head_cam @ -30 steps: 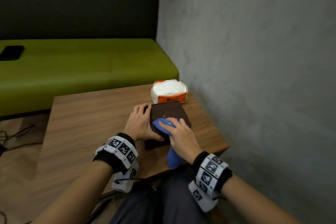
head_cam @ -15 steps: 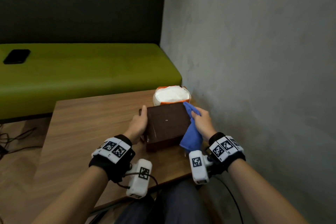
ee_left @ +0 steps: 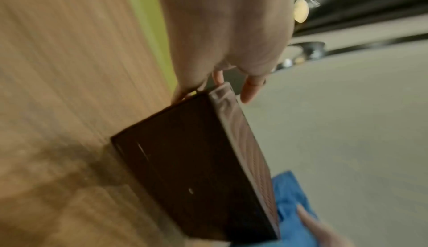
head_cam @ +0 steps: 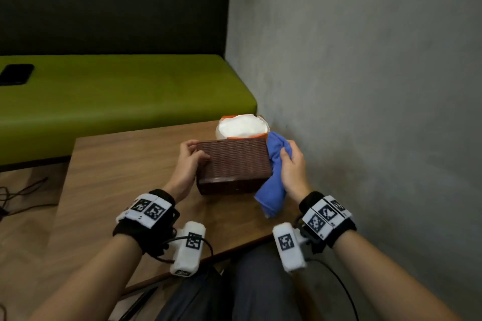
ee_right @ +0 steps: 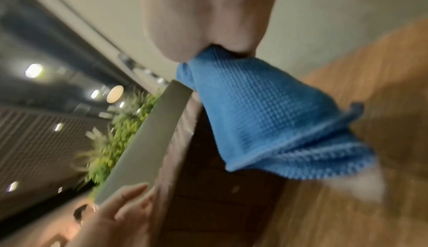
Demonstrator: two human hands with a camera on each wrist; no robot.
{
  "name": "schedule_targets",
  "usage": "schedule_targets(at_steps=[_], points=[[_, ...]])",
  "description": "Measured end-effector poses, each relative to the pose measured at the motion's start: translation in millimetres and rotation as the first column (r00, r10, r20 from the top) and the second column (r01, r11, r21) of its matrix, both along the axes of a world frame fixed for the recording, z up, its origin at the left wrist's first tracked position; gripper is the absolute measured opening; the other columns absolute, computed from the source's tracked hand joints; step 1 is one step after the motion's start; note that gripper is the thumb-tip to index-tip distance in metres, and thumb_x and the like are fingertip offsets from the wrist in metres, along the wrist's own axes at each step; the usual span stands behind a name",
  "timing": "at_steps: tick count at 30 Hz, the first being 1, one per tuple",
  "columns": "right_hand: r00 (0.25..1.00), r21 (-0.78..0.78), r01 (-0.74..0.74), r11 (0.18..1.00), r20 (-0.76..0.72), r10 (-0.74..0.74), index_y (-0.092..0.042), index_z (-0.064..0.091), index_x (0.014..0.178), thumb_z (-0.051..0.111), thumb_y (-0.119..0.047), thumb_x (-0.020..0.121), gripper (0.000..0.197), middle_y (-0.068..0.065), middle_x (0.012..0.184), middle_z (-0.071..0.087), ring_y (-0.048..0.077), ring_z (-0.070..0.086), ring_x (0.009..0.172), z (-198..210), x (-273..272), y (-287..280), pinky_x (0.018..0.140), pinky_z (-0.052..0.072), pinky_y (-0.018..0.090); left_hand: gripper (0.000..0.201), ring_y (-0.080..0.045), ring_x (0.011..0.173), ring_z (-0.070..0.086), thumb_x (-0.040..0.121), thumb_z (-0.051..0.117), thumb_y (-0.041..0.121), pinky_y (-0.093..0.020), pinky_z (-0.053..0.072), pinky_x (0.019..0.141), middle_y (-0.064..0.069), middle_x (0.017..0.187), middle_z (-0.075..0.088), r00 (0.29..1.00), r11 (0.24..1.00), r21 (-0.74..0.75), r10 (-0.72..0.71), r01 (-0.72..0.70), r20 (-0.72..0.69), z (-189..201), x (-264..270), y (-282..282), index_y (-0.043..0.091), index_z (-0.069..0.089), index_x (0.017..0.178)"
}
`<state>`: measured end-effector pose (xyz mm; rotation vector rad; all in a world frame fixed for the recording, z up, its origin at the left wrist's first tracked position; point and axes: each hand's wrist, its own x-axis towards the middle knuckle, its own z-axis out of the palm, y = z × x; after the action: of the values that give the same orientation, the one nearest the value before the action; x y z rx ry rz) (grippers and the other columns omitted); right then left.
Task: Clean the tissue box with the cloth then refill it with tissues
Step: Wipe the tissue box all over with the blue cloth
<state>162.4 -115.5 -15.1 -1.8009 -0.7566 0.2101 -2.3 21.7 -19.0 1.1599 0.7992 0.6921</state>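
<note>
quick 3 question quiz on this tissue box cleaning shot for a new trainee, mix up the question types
1. True or false: the right hand holds the blue cloth against the right end of the brown box.
2. Which hand grips the box's left end? A) left hand B) right hand C) neither
3. Fill in: the tissue pack sits on the table just ____ the box, on its far side.

Key: 1 true; 2 A; 3 behind

The left hand [ee_left: 222,31] holds the far end of the dark box [ee_left: 192,168], which stands on the table [ee_left: 69,86] (blurred); a blue cloth [ee_left: 291,205] touches its near end.
</note>
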Motion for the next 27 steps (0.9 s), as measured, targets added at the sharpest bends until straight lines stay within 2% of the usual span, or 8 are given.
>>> schedule_targets(at_steps=[6,11,14,16,18,20,23,27], points=[[0.997,-0.113,0.066,0.991,0.039,-0.062,-0.004,0.053,0.109,0.036,-0.004,0.095,0.023,0.018,0.108,0.061,0.028,0.056,0.097,4,0,-2,0.075,0.037,0.027,0.032,0.023,0.089,0.053,0.082,0.062,0.0,-0.006,0.05,0.076,0.01,0.103,0.051,1.0,0.9,0.436,0.027,-0.022,-0.006,-21,-2,-33,0.01,0.041,0.103],[0.999,-0.114,0.04,0.993,0.018,-0.038,-0.005,0.054,0.115,0.037,-0.001,0.095,0.027,0.007,0.112,0.058,0.015,0.05,0.102,-14,-9,-17,0.074,0.031,0.012,0.025,-0.018,0.105,0.054,0.073,0.072,0.012,-0.045,0.051,0.089,-0.003,0.107,0.052,0.978,0.695,0.716,0.188,-0.065,-0.094,-51,-11,-49,0.012,0.051,0.087],[0.998,-0.163,0.05,0.985,0.041,-0.043,-0.004,0.054,0.111,0.038,-0.003,0.095,0.023,0.014,0.113,0.06,0.022,0.054,0.104,-24,-7,-21,0.076,0.032,0.016,0.037,-0.018,0.116,0.046,0.068,0.073,0.023,-0.045,0.047,0.098,0.0,0.118,0.044,0.973,0.671,0.741,0.187,-0.029,-0.132,-54,-17,-59,0.01,0.055,0.097],[0.994,-0.19,0.096,0.977,0.072,-0.084,-0.001,0.054,0.11,0.038,-0.003,0.095,0.021,0.02,0.113,0.059,0.03,0.054,0.106,-23,-2,-20,0.076,0.031,0.017,0.068,-0.014,0.125,0.035,0.06,0.072,0.044,-0.036,0.035,0.108,-0.006,0.13,0.039,0.967,0.644,0.762,0.142,0.072,-0.212,-49,-19,-50,0.012,0.05,0.116],[0.983,-0.163,0.131,0.978,0.152,-0.107,0.001,0.054,0.113,0.04,-0.001,0.093,0.024,0.022,0.114,0.057,0.027,0.053,0.105,-14,-1,-17,0.075,0.028,0.013,0.109,-0.015,0.136,0.02,0.048,0.071,0.058,-0.032,0.02,0.112,-0.01,0.147,0.024,0.934,0.65,0.714,0.019,0.26,-0.357,-43,-18,-27,0.013,0.03,0.139],[0.946,-0.099,0.112,0.989,0.314,-0.075,0.0,0.054,0.119,0.043,0.003,0.091,0.03,0.021,0.113,0.056,0.019,0.051,0.098,-4,-5,-11,0.077,0.028,0.01,0.138,-0.019,0.144,0.008,0.041,0.082,0.052,-0.032,0.013,0.115,-0.007,0.156,0.008,0.861,0.687,0.574,-0.153,0.445,-0.485,-37,-13,-4,0.012,0.003,0.147],[0.881,-0.236,0.063,0.97,0.469,0.057,-0.005,0.052,0.125,0.046,0.005,0.087,0.04,0.018,0.12,0.055,0.027,0.054,0.107,-14,-17,3,0.093,0.039,0.029,0.141,-0.02,0.144,0.011,0.05,0.09,0.028,-0.025,0.014,0.113,-0.01,0.155,0.007,0.818,0.718,0.477,-0.224,0.506,-0.53,-36,-1,5,0.006,-0.011,0.146],[0.776,-0.432,-0.111,0.895,0.525,0.349,-0.004,0.051,0.127,0.042,0.008,0.08,0.049,0.02,0.131,0.054,0.035,0.048,0.123,-43,-56,17,0.108,0.035,0.042,0.148,-0.019,0.14,0.021,0.031,0.077,0.051,-0.019,0.021,0.107,-0.01,0.15,0.015,0.869,0.783,0.485,-0.139,0.39,-0.475,-46,3,-8,0.003,-0.003,0.147]])
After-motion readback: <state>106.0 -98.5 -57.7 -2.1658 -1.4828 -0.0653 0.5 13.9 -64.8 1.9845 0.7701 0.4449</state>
